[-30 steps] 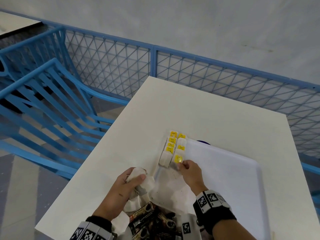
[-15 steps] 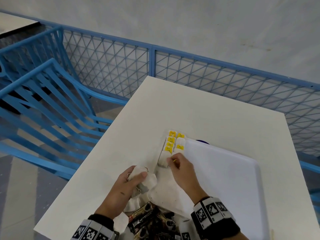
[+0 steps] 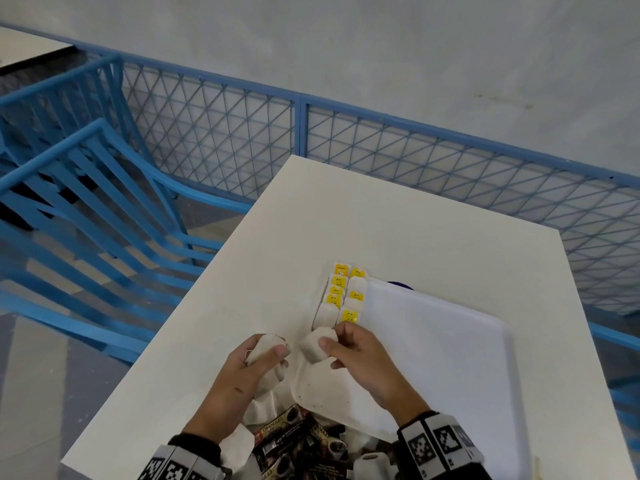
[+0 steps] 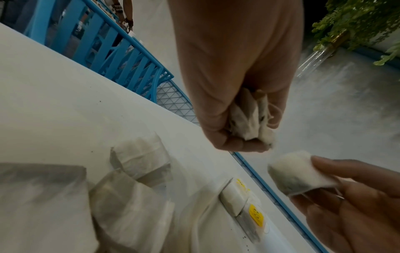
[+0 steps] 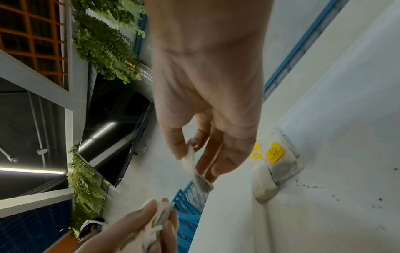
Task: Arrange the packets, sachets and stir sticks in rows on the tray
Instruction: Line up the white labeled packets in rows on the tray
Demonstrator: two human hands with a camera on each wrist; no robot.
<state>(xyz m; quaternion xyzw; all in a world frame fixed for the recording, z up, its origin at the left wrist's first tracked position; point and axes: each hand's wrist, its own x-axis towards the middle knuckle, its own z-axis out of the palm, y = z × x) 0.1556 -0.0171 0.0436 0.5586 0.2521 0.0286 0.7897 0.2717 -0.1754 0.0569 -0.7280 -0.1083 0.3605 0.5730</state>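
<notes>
A white tray [image 3: 450,358] lies on the white table [image 3: 398,230]. Two rows of tea bags [image 3: 343,294] with yellow tags line the tray's far left corner. My left hand [image 3: 249,365] grips a bunch of white tea bags [image 4: 249,123] just left of the tray. My right hand [image 3: 353,355] pinches a single tea bag [image 3: 317,344] between thumb and fingers, above the tray's left edge and just below the rows. The same bag [image 4: 296,174] shows in the left wrist view, and hangs from my fingers [image 5: 201,164] in the right wrist view.
Dark coffee sachets [image 3: 298,441] and loose white packets [image 4: 134,193] are piled at the table's near edge, left of the tray. A blue mesh fence [image 3: 381,150] runs behind the table and a blue chair [image 3: 86,209] stands to its left.
My right hand left the yellow-tagged rows, drew back toward my left hand and now pinches a tea bag. The left hand kept holding its bunch.
</notes>
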